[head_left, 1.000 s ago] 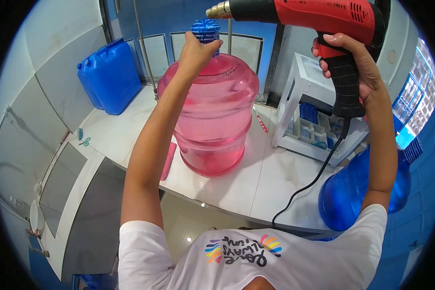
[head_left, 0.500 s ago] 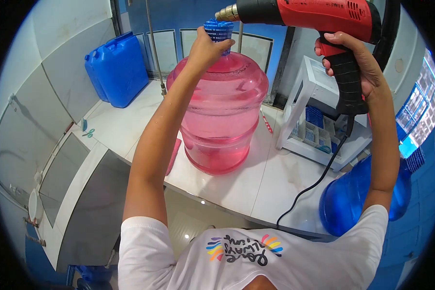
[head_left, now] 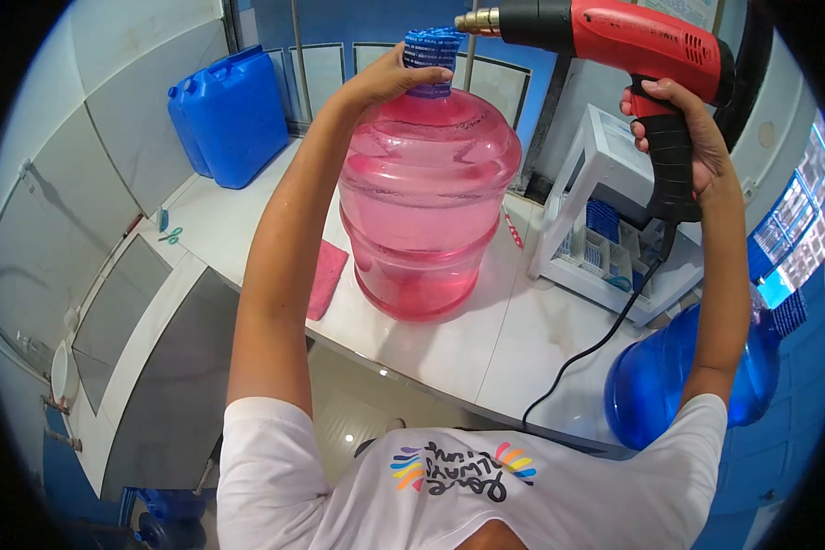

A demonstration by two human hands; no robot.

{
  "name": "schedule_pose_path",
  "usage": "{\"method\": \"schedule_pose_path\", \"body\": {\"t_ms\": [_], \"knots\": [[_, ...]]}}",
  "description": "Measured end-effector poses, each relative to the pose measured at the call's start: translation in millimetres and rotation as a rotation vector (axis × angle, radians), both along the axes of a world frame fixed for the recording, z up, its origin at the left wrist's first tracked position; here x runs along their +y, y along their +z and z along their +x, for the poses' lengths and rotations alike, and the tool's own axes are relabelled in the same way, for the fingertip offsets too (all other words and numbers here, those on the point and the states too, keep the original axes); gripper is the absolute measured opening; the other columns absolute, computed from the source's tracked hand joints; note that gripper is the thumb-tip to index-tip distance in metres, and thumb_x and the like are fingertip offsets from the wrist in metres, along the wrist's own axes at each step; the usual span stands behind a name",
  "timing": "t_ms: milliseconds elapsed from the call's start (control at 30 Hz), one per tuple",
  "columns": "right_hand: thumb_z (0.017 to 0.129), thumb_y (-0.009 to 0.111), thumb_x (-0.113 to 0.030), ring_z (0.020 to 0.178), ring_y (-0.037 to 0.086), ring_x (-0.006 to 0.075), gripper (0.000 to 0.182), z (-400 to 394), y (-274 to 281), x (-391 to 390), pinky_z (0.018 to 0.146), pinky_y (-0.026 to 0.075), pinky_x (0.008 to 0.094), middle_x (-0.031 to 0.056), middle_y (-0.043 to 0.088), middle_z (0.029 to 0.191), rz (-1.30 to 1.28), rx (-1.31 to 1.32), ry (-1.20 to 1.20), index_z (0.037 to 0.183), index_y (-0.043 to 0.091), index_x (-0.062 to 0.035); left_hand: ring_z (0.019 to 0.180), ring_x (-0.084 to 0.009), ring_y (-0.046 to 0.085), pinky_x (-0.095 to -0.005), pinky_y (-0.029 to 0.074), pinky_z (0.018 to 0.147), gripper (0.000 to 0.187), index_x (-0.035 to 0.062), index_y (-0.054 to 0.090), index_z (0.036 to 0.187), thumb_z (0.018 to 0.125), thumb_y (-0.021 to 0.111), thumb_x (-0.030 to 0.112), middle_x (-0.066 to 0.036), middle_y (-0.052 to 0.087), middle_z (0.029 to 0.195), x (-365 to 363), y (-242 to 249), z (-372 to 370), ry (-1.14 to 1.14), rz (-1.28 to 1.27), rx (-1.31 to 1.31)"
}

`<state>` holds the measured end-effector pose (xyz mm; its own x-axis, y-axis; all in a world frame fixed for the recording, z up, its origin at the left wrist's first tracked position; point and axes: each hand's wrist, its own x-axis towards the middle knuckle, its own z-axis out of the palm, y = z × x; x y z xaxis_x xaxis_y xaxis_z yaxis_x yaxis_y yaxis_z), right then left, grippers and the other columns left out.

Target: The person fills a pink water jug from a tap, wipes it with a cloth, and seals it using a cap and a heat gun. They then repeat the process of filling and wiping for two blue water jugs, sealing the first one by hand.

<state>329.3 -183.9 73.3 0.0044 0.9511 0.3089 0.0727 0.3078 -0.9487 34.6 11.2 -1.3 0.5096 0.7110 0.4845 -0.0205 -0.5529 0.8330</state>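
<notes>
A large pink-tinted water bottle [head_left: 431, 202] stands upright on the white tiled counter. Around its neck sits a printed blue seal [head_left: 431, 57], with the fingers and thumb of my left hand [head_left: 396, 81] wrapped about it. My right hand [head_left: 692, 137] grips the black handle of a red heat gun [head_left: 646, 46], high at the upper right. The gun's metal nozzle points left, close beside the top of the seal.
Blue jerrycans [head_left: 234, 119] stand at the back left. A white shelf unit [head_left: 605, 165] with small baskets and a blue bottle [head_left: 646, 376] are on the right. A pink cloth [head_left: 328, 278], green scissors [head_left: 171, 236] and the gun's black cord [head_left: 605, 344] lie on the counter.
The view has shifted slightly. My left hand has moved round the seal, its fingers now less raised. The heat gun is a little lower in view, its nozzle still near the seal's top.
</notes>
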Motion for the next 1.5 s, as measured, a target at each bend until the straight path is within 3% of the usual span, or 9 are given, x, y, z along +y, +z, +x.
{"method": "schedule_pose_path", "body": {"t_ms": [333, 433, 500, 600, 733, 1000, 1200, 1433, 1500], "knots": [[0.076, 0.064, -0.018, 0.052, 0.059, 0.0135, 0.029, 11, -33, 1, 0.045, 0.052, 0.0232, 0.0109, 0.062, 0.075, -0.1, 0.225, 0.088, 0.094, 0.055, 0.0028, 0.102, -0.0197, 0.056, -0.0327, 0.042, 0.095, 0.054, 0.0004, 0.047, 0.116, 0.076, 0.072, 0.027, -0.012, 0.057, 0.108, -1, 3, -8, -0.05, -0.04, 0.077], [0.076, 0.062, -0.017, 0.052, 0.059, 0.0136, 0.025, 11, -51, 2, 0.047, 0.052, 0.0234, 0.0108, 0.061, 0.076, -0.124, 0.271, 0.104, 0.092, 0.057, 0.0026, 0.103, -0.0224, 0.056, -0.033, 0.042, 0.095, 0.066, -0.0028, 0.041, 0.12, 0.074, 0.073, 0.032, -0.016, 0.056, 0.108, -4, 0, -6, 0.045, 0.042, 0.113], [0.076, 0.061, -0.016, 0.053, 0.059, 0.0135, 0.024, 7, -63, 2, 0.049, 0.052, 0.0234, 0.0102, 0.061, 0.076, -0.135, 0.312, 0.116, 0.091, 0.058, 0.0028, 0.097, -0.0234, 0.059, -0.0327, 0.044, 0.09, 0.079, -0.0067, 0.04, 0.119, 0.067, 0.078, 0.038, -0.019, 0.059, 0.105, -5, -6, -2, 0.358, 0.209, 0.017], [0.075, 0.061, -0.016, 0.054, 0.059, 0.0135, 0.025, 2, -81, 3, 0.048, 0.052, 0.0236, 0.0096, 0.061, 0.076, -0.146, 0.357, 0.101, 0.091, 0.058, 0.0028, 0.098, -0.0255, 0.059, -0.0331, 0.045, 0.088, 0.088, -0.0105, 0.032, 0.121, 0.066, 0.078, 0.039, -0.023, 0.058, 0.105, -7, -3, -3, 0.34, 0.203, 0.068], [0.075, 0.06, -0.017, 0.056, 0.058, 0.0129, 0.024, -5, -102, 1, 0.051, 0.05, 0.0235, 0.008, 0.061, 0.075, -0.143, 0.353, 0.064, 0.09, 0.059, 0.0014, 0.099, -0.0258, 0.058, -0.0337, 0.044, 0.089, 0.087, -0.0098, 0.03, 0.124, 0.068, 0.077, 0.038, -0.023, 0.058, 0.104, -14, -5, -6, 0.349, 0.198, 0.103], [0.071, 0.062, -0.015, 0.059, 0.058, 0.0126, 0.026, -18, -128, -19, 0.053, 0.05, 0.0247, 0.0079, 0.059, 0.077, -0.044, 0.242, 0.029, 0.091, 0.058, 0.0014, 0.106, -0.0191, 0.053, -0.0294, 0.035, 0.097, 0.05, -0.0033, 0.05, 0.12, 0.081, 0.062, 0.026, -0.012, 0.058, 0.113, -30, -1, -19, 0.272, 0.082, 0.278], [0.071, 0.06, -0.013, 0.061, 0.059, 0.0134, 0.032, -36, -112, -19, 0.054, 0.051, 0.0251, 0.0112, 0.058, 0.081, 0.084, 0.189, 0.023, 0.097, 0.054, 0.0031, 0.097, -0.0201, 0.057, -0.0282, 0.037, 0.093, 0.064, -0.0031, 0.038, 0.132, 0.068, 0.044, 0.002, -0.012, 0.064, 0.1, -19, -4, -28, 0.389, 0.137, 0.185], [0.07, 0.06, -0.013, 0.06, 0.059, 0.0133, 0.031, -39, -123, -23, 0.053, 0.05, 0.0248, 0.0111, 0.059, 0.08, 0.014, 0.15, -0.006, 0.097, 0.055, 0.0019, 0.116, -0.0235, 0.048, -0.0318, 0.032, 0.098, 0.058, -0.0017, 0.036, 0.133, 0.078, 0.048, 0.012, -0.014, 0.059, 0.114, -30, 9, -34, 0.411, -0.069, 0.139], [0.07, 0.061, -0.013, 0.059, 0.059, 0.0136, 0.031, -30, -132, -22, 0.053, 0.051, 0.0252, 0.011, 0.059, 0.08, -0.027, 0.181, -0.021, 0.096, 0.055, 0.0029, 0.118, -0.0251, 0.046, -0.0323, 0.029, 0.101, 0.055, -0.0003, 0.04, 0.131, 0.086, 0.046, 0.03, -0.015, 0.058, 0.117, -26, 27, -31, 0.538, -0.076, 0.361]]}}
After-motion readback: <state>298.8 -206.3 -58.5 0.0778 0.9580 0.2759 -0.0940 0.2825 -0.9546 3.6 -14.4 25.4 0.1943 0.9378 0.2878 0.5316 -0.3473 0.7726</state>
